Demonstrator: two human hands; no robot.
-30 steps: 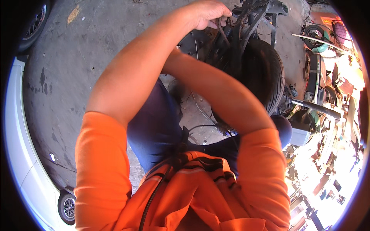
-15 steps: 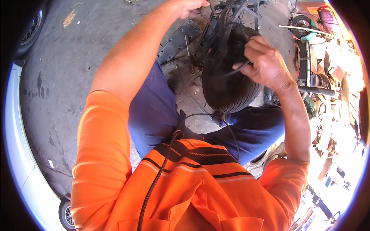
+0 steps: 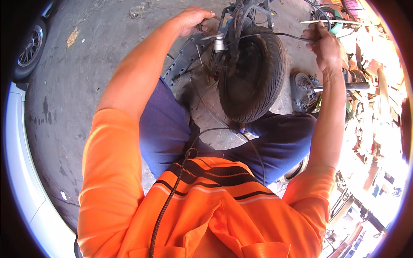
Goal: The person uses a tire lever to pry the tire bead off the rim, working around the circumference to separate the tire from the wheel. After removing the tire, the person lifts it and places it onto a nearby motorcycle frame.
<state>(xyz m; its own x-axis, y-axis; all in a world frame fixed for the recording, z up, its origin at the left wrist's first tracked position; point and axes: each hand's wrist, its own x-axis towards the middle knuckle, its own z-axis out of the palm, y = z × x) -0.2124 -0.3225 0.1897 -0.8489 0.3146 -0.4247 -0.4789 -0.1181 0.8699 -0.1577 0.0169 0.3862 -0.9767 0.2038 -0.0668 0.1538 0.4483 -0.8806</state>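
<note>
A black tyre (image 3: pixel 273 64) on a wheel stands between my knees, under a dark vehicle frame (image 3: pixel 241 26). My right hand (image 3: pixel 325 45) is closed round a thin black cable (image 3: pixel 286 35), out to the right of the tyre. That cable stretches across the top of the wheel and curves up past my fingers. Left of the frame, my left hand (image 3: pixel 192 20) is pinched closed near the frame's metal parts; what it grips is too small to make out. A silver cylindrical part (image 3: pixel 219 43) sits beside the wheel, just below and right of my left hand.
A dark panel with holes (image 3: pixel 183 60) lies on the concrete floor left of the wheel, a thin screwdriver-like rod (image 3: pixel 199 56) next to it. A dark shoe (image 3: pixel 303 92) is right of the tyre. Heaped parts (image 3: pixel 365 142) fill the right side; a white car (image 3: pixel 26 159) stands left.
My right hand has moved from over the wheel out to the right, pulling the cable into a long stretch. The left hand has shifted slightly left and down, and the silver part now shows.
</note>
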